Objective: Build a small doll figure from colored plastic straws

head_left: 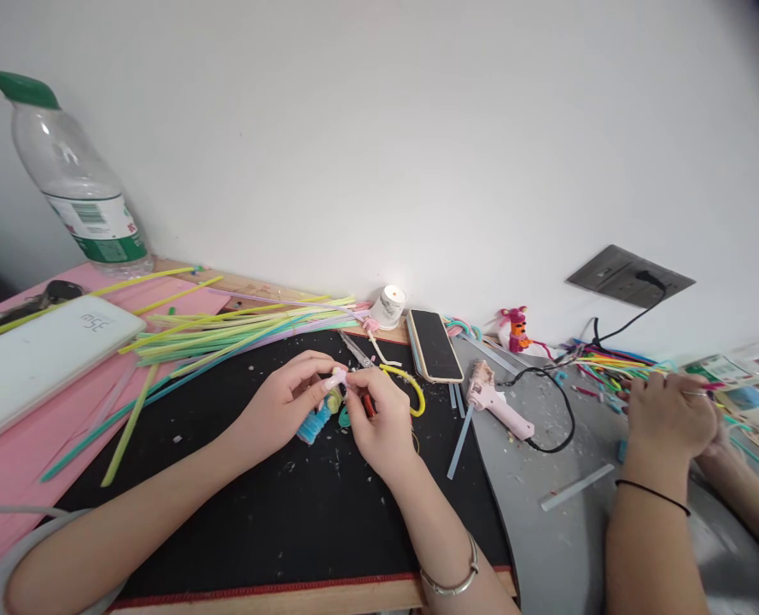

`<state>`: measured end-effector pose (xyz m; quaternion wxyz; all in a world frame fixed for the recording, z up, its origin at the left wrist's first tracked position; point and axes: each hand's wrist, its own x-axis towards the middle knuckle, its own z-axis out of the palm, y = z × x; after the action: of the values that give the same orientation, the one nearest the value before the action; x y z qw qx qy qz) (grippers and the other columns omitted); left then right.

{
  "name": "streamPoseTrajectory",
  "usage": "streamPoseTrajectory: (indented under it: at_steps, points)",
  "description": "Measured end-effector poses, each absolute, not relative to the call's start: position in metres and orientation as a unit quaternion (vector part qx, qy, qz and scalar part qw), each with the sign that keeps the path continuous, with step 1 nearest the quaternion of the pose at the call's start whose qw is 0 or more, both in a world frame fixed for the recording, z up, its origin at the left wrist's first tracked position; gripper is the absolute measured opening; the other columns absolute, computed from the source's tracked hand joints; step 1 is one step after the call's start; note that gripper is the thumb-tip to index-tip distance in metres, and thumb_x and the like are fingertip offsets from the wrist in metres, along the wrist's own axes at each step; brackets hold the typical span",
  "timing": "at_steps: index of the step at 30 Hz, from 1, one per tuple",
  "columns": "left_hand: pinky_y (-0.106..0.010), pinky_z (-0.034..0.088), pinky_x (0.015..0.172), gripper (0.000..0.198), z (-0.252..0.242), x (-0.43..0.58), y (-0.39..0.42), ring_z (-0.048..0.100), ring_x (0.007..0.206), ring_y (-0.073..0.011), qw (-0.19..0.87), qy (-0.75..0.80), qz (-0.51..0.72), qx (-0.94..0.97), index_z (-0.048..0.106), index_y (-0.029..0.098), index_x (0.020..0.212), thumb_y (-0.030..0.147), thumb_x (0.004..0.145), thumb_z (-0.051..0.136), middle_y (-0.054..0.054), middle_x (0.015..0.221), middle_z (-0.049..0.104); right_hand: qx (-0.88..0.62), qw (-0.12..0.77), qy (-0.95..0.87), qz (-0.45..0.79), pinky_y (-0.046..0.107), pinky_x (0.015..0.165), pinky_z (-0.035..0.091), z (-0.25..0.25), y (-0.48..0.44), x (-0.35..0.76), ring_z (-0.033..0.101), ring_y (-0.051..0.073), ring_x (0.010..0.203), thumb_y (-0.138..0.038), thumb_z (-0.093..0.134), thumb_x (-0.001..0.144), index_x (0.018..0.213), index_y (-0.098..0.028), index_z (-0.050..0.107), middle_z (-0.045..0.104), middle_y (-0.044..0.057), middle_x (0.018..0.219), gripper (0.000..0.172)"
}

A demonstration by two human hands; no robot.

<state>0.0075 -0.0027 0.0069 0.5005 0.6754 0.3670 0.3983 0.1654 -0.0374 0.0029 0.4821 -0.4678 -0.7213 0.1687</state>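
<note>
My left hand (pixel 288 399) and my right hand (pixel 379 420) meet over the black mat (pixel 302 512). Both pinch a small craft piece (pixel 328 406) made of coiled straw, blue and yellow-green with a pale pink top. My left fingers hold the pink top and the blue coil sits under that hand. My right fingers press on the piece from the right, and something red shows beside them. Scissors (pixel 379 363) with yellow handles lie just behind my hands.
A heap of long coloured straws (pixel 238 329) lies to the back left. A lit candle (pixel 388 305), phone (pixel 434 344), pink glue gun (pixel 498 401), plastic bottle (pixel 78 184) and white scale (pixel 33 359) stand around. Another person's hands (pixel 667 418) work with straws at the right.
</note>
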Motion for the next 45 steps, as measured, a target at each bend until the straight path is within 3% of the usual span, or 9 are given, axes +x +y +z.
streamPoseTrajectory:
  at_steps: [8,13,19,45]
  points:
    - [-0.024,0.047,0.058,0.018,0.0069,0.0078,-0.0037,0.052,0.061,-0.0096,0.519,0.365,0.392,0.665,0.062,0.019,0.096,0.027,0.087,0.049,-0.004,0.103,0.056,-0.46,0.478,-0.731,0.158,0.031,0.074,0.047,0.0025,-0.0374,0.1659,0.06,0.018,0.083,-0.011,0.048,0.086,0.094,-0.021,0.059,0.064,0.006,0.089,0.017]
    - [-0.026,0.047,0.062,0.023,0.0056,0.0082,-0.0047,0.055,0.063,-0.0136,0.543,0.382,0.377,0.646,0.057,0.019,0.107,0.03,0.089,0.048,0.001,0.075,0.06,-0.453,0.479,-0.737,0.15,0.031,0.075,0.048,0.004,-0.0377,0.1662,0.061,0.018,0.084,-0.01,0.047,0.086,0.095,-0.021,0.058,0.064,0.007,0.09,0.017]
    - [-0.028,0.047,0.063,0.031,-0.0004,0.0087,-0.0056,0.056,0.06,-0.0128,0.578,0.368,0.385,0.619,0.051,0.018,0.118,0.029,0.089,0.047,-0.001,0.078,0.063,-0.441,0.479,-0.747,0.132,0.031,0.077,0.048,0.0028,-0.0364,0.1669,0.061,0.018,0.087,-0.009,0.047,0.087,0.096,-0.02,0.057,0.064,0.007,0.091,0.017]
    - [-0.024,0.043,0.054,0.042,0.0028,0.0105,-0.0066,0.052,0.054,-0.0127,0.58,0.411,0.392,0.585,0.06,0.012,0.114,0.039,0.082,0.057,0.0,0.064,0.06,-0.439,0.462,-0.764,0.1,0.033,0.076,0.05,-0.0044,-0.0358,0.164,0.059,0.019,0.088,-0.007,0.046,0.087,0.099,-0.018,0.056,0.063,0.008,0.09,0.019]
